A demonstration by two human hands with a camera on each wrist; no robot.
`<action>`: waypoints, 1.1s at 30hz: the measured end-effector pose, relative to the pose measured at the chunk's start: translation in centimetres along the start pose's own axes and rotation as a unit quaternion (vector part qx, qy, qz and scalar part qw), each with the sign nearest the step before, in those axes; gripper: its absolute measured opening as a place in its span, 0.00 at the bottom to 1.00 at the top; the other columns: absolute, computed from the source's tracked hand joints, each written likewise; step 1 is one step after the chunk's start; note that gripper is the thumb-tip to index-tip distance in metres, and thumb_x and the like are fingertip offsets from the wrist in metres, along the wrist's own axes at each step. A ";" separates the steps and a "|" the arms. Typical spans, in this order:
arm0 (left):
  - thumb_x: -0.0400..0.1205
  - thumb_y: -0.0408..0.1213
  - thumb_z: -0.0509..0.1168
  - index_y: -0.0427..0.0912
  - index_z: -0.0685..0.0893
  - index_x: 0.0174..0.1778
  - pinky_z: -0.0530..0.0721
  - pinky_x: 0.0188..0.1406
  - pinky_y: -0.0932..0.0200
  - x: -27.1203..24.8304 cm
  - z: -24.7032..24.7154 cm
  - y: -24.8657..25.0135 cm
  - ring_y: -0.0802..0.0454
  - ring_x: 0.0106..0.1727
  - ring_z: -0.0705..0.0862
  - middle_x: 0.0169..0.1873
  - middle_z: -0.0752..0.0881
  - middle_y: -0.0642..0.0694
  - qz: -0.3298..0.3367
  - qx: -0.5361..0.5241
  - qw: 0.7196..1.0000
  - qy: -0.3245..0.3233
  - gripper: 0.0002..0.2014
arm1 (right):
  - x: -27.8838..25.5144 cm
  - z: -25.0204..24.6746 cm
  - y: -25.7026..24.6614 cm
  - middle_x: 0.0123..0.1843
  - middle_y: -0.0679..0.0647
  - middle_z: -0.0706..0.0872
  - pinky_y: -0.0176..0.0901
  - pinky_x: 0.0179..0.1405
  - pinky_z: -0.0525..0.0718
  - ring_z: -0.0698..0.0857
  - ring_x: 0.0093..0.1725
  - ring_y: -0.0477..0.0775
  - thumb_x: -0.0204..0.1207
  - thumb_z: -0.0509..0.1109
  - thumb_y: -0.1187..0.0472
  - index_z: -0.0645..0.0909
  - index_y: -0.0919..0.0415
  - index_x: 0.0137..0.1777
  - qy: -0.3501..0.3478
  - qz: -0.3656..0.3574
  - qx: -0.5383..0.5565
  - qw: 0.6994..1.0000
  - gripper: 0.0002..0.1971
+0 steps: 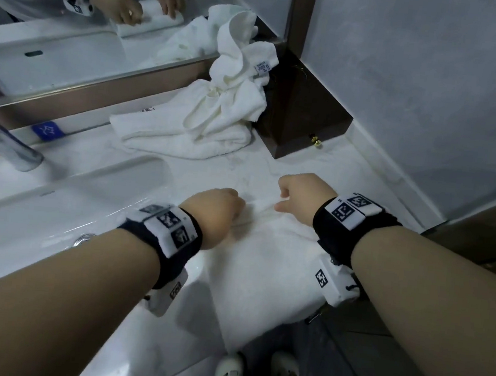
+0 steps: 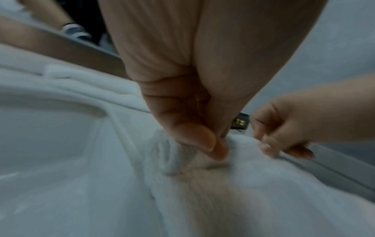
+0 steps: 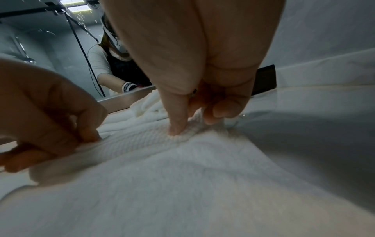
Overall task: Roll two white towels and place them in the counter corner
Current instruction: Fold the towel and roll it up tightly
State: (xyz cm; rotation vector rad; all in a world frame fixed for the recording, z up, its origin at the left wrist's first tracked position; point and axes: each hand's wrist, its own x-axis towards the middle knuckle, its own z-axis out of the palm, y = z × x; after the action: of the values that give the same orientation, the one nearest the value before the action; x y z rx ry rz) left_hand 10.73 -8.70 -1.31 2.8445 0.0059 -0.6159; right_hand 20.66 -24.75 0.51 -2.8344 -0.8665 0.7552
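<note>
Here the white towel (image 1: 266,260) lies flat at the desk's (image 1: 328,165) front edge, beside the sink (image 1: 53,222), its near end hanging off the edge. Both the left hand (image 1: 213,211) and right hand (image 1: 299,193) pinch its far hem, curling a first, seemingly loose, turn. If one hand rolls ahead, the roll may cone; the hanging end could drag it off. The other towels (image 1: 218,108) sit heaped in the desk's back corner.

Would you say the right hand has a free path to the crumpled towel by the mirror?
Probably yes: bare counter lies between the right hand and the crumpled towel, but that hand now pinches the flat towel's edge.
</note>
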 end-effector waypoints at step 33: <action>0.81 0.31 0.60 0.43 0.64 0.48 0.78 0.38 0.52 1.6 0.2 -1.0 0.46 0.39 0.78 0.44 0.72 0.48 -0.020 0.050 0.996 -0.070 0.09 | 2.1 -0.3 -0.8 0.64 0.61 0.83 0.49 0.59 0.82 0.84 0.60 0.61 0.81 0.68 0.58 0.78 0.64 0.68 -0.061 -0.036 -0.138 0.988 0.17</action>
State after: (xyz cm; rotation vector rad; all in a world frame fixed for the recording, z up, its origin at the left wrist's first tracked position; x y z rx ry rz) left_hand 12.08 -7.87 -2.34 2.8964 0.0081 -0.8451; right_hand 21.94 -22.94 0.00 -2.9969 -1.1714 0.8694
